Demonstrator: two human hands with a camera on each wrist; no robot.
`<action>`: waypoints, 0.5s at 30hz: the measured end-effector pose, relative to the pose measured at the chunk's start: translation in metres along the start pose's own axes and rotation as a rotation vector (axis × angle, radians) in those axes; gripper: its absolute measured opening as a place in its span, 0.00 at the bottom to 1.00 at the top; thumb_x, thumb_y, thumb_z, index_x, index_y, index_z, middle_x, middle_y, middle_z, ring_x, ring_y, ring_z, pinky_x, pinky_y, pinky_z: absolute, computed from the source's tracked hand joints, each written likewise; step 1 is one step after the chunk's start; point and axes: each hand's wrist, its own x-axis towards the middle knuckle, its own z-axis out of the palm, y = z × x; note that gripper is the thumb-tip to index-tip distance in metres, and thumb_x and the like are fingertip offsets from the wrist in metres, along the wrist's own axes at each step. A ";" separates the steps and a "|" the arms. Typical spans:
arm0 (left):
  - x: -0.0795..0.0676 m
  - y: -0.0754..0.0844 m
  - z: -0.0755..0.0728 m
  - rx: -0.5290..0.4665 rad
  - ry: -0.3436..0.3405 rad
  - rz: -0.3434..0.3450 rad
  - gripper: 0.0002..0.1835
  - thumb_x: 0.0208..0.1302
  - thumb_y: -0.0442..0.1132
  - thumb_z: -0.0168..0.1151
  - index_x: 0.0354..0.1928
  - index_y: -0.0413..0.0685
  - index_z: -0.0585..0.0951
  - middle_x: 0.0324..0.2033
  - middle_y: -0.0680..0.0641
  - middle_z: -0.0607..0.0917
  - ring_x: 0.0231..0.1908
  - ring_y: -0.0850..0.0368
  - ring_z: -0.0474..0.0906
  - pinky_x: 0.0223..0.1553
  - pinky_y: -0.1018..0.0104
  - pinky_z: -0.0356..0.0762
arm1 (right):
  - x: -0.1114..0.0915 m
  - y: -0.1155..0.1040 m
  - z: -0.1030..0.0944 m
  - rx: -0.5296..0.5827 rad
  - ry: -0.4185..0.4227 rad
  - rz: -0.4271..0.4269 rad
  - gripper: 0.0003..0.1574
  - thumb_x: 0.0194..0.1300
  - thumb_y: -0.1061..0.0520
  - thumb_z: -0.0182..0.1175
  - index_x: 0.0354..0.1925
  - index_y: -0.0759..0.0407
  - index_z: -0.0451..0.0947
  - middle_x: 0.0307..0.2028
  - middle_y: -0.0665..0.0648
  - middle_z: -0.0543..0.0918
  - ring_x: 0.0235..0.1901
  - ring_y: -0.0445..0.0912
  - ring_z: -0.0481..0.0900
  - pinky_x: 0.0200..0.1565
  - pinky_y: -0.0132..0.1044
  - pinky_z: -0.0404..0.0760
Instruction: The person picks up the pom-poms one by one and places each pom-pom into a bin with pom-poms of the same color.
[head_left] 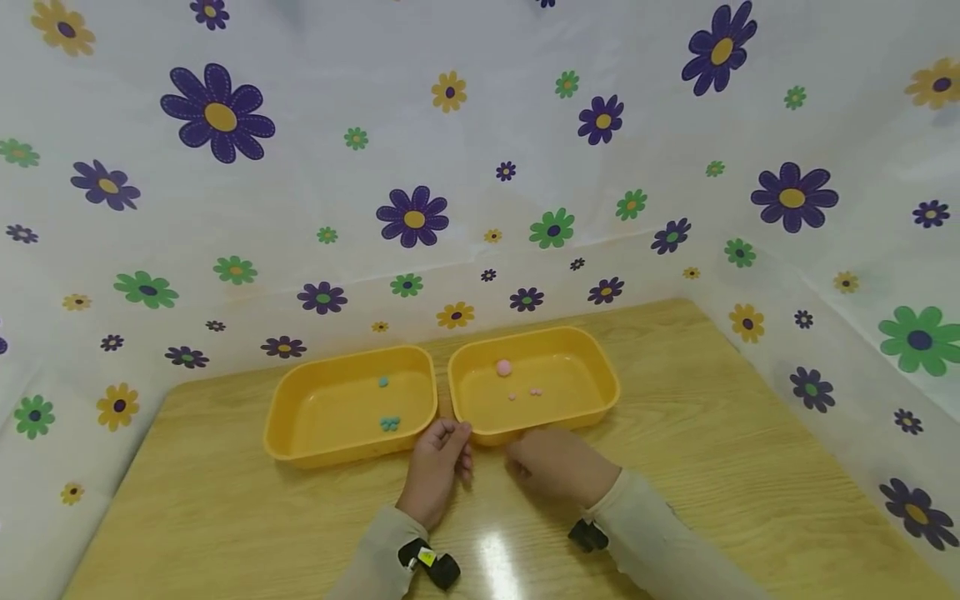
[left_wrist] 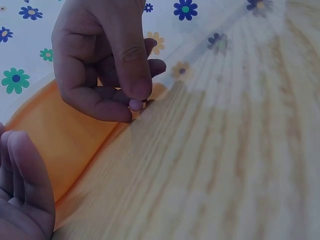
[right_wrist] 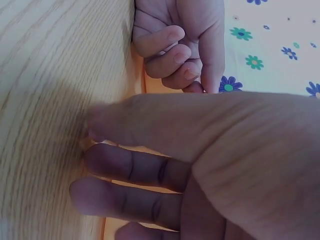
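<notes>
My right hand (head_left: 562,462) is just in front of the right yellow tray (head_left: 611,400), low over the table. Its thumb and forefinger pinch a tiny pink ball (left_wrist: 135,105), plain in the left wrist view. At the same tray's near-left corner is my left hand (head_left: 435,471), fingers curled, with thumb and forefinger tips meeting at the rim. Whether they grip the rim or something small is hidden. Inside the right tray lie a larger pink ball (head_left: 504,367), a single small pink ball (head_left: 512,397) and a touching pink pair (head_left: 536,392).
Beside it on the left stands another yellow tray (head_left: 285,450), holding a teal piece (head_left: 383,382) and a cluster of small teal balls (head_left: 390,424). Both trays sit near the back of the wooden table (head_left: 712,433). A flower-printed sheet (head_left: 480,150) rises behind and along the sides.
</notes>
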 end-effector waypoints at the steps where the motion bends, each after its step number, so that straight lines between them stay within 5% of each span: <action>1: -0.001 0.000 -0.001 0.002 0.002 0.000 0.17 0.75 0.47 0.62 0.40 0.38 0.75 0.30 0.44 0.79 0.24 0.59 0.76 0.24 0.69 0.78 | 0.000 0.000 0.001 0.005 -0.003 -0.005 0.12 0.67 0.62 0.65 0.26 0.53 0.79 0.20 0.45 0.70 0.20 0.38 0.64 0.25 0.32 0.67; 15: -0.001 0.002 0.000 0.001 0.001 -0.002 0.15 0.75 0.46 0.63 0.39 0.41 0.75 0.30 0.45 0.79 0.24 0.60 0.76 0.24 0.69 0.78 | 0.001 0.002 0.007 0.026 -0.025 -0.025 0.16 0.65 0.64 0.66 0.23 0.51 0.74 0.19 0.44 0.68 0.20 0.37 0.63 0.25 0.31 0.67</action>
